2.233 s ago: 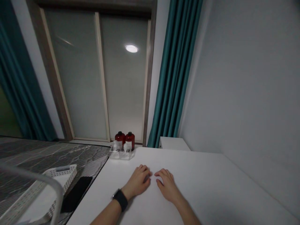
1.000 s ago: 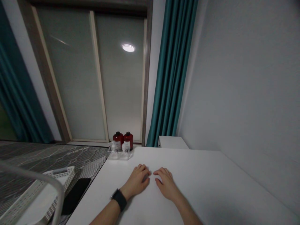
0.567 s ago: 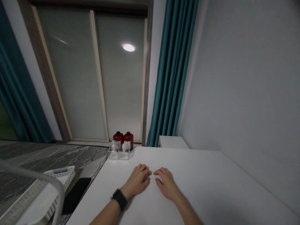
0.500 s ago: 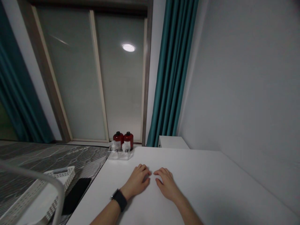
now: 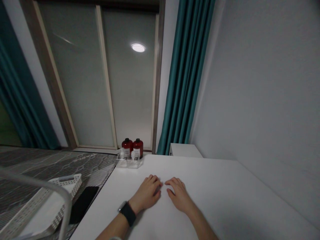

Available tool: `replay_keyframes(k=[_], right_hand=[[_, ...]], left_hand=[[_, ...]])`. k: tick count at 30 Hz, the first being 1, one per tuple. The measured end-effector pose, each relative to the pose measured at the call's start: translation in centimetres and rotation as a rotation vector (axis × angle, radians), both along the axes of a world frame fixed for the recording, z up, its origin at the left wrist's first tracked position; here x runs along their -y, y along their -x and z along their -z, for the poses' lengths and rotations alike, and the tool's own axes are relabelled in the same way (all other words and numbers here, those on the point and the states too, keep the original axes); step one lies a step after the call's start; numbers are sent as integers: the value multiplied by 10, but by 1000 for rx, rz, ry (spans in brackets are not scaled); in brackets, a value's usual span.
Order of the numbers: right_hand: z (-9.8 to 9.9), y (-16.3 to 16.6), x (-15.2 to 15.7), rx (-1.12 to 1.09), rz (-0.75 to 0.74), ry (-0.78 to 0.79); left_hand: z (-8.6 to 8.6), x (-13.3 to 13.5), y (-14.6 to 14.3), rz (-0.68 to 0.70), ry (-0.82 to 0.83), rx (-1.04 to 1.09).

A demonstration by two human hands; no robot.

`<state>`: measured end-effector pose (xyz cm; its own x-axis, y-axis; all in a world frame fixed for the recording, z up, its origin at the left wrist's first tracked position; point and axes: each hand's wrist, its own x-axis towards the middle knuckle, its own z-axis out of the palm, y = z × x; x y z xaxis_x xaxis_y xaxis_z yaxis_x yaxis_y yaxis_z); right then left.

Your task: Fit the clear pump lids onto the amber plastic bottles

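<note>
Head cam: L hand (image 5: 147, 192) & R hand (image 5: 178, 195) on white tbl (image 5: 212, 186), fingers (image 5: 153, 180) & thumbs (image 5: 157, 195) apart

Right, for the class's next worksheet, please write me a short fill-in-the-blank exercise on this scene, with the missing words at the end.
1. The tabletop under the left hand and the right hand is ____ in colour.
2. The dark-strapped watch is worn on the person's ____ wrist.
3. The number of red bottles showing is ____.
4. The walls of the basket are dotted with many small ____.

Missing words: white; left; two; holes.
</note>
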<state>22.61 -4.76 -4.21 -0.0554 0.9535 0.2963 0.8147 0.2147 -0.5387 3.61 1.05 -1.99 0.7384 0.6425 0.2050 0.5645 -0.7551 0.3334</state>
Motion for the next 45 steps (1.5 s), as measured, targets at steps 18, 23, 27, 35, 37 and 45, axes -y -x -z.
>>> replay_keyframes(k=[18, 23, 27, 35, 37, 45], right_hand=[[-7, 25, 16, 45, -118, -22], [-3, 32, 19, 78, -152, -38], [-1, 40, 20, 80, -188, -33], [-9, 57, -8, 141, -302, -31], [-12, 61, -28, 155, -311, -26], [-8, 85, -126, 35, -238, -86]], left_hand=[[-17, -33, 47, 34, -29, -87], [-7, -40, 55, -21, -32, -60], [-7, -41, 57, -139, -51, -55], [-13, -56, 80, -539, -91, -34], [-15, -60, 85, -631, -109, -21], [-18, -65, 93, -799, -180, 23]])
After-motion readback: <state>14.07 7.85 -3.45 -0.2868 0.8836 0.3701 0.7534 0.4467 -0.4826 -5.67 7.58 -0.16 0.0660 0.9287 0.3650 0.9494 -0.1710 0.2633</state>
